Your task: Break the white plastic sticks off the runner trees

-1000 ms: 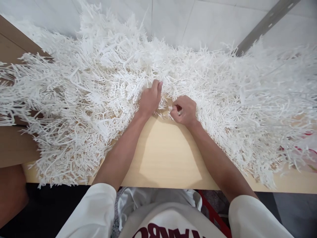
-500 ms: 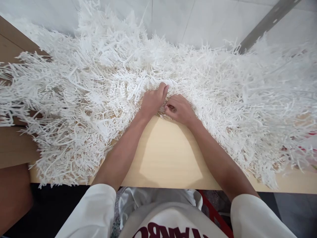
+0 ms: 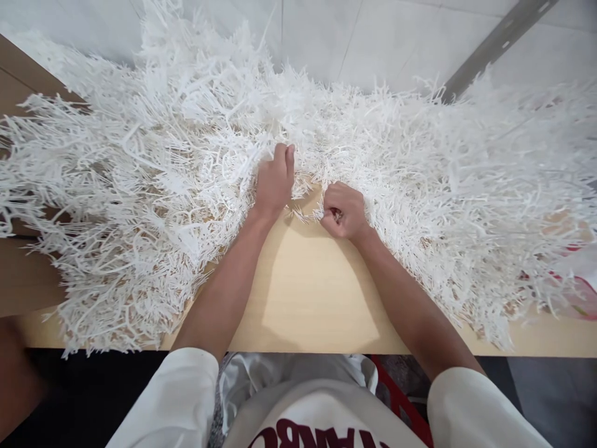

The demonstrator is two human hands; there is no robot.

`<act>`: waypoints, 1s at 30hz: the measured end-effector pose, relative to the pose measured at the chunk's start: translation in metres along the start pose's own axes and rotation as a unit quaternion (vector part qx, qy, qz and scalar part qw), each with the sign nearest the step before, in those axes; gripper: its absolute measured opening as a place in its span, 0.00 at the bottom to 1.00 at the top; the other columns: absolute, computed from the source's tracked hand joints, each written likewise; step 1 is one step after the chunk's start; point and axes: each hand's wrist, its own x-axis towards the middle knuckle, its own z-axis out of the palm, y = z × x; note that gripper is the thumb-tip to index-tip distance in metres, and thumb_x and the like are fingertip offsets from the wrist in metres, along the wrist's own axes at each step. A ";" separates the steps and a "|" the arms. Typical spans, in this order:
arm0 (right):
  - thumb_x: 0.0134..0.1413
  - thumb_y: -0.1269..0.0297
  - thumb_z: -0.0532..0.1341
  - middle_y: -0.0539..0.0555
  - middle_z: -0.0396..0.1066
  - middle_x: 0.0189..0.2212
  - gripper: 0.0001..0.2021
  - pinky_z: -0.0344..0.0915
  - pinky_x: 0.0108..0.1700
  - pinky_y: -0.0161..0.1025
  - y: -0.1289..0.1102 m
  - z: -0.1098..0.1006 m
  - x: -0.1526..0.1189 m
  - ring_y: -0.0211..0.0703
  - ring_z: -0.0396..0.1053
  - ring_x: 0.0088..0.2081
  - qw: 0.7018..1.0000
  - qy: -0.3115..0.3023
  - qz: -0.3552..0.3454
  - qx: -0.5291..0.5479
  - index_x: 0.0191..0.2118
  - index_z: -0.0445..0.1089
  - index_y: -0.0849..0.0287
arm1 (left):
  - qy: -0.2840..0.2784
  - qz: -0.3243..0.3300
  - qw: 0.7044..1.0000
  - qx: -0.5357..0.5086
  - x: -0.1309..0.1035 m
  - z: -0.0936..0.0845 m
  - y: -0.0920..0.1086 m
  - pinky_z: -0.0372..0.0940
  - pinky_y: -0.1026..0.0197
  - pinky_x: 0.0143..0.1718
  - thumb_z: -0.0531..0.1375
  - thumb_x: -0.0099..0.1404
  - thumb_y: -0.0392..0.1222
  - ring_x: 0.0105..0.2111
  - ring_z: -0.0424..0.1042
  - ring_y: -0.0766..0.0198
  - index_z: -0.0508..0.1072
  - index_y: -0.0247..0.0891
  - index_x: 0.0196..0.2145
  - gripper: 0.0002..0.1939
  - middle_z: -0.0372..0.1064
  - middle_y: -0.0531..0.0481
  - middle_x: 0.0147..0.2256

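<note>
A deep heap of white branched plastic-looking sprigs (image 3: pixel 177 155) lies tangled across the table (image 3: pixel 321 292). My left hand (image 3: pixel 276 177) is closed at the front of the heap, thumb side up, its fingers gripping sprigs and partly hidden among them. To its right, my right hand (image 3: pixel 344 208) makes a fist, with whitish bits showing inside the curl of the fingers. Between the two hands there is a gap where bare tabletop shows, and a few loose sprig pieces (image 3: pixel 303 214) lie there.
Brown cardboard boxes (image 3: pixel 30 274) stand at the left. A grey slotted metal post (image 3: pixel 499 46) rises behind the heap against the pale tiles (image 3: pixel 321 37). At the right, a clear bag with red marks (image 3: pixel 578 295) lies partly under the sprigs. The table's front edge runs before my body.
My hands have drawn apart, the left one moving left and slightly away, the right one a little right and nearer. A gap in the sprigs has opened between them.
</note>
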 end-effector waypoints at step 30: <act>0.53 0.69 0.56 0.48 0.58 0.21 0.12 0.55 0.32 0.38 -0.003 0.008 0.012 0.38 0.57 0.27 0.984 -0.146 0.100 -0.035 0.22 0.54 0.55 | -0.077 0.042 0.996 0.013 -0.002 0.006 0.002 0.58 0.63 0.29 0.36 0.73 0.62 0.23 0.68 0.65 0.70 0.40 0.43 0.31 0.67 0.49 0.23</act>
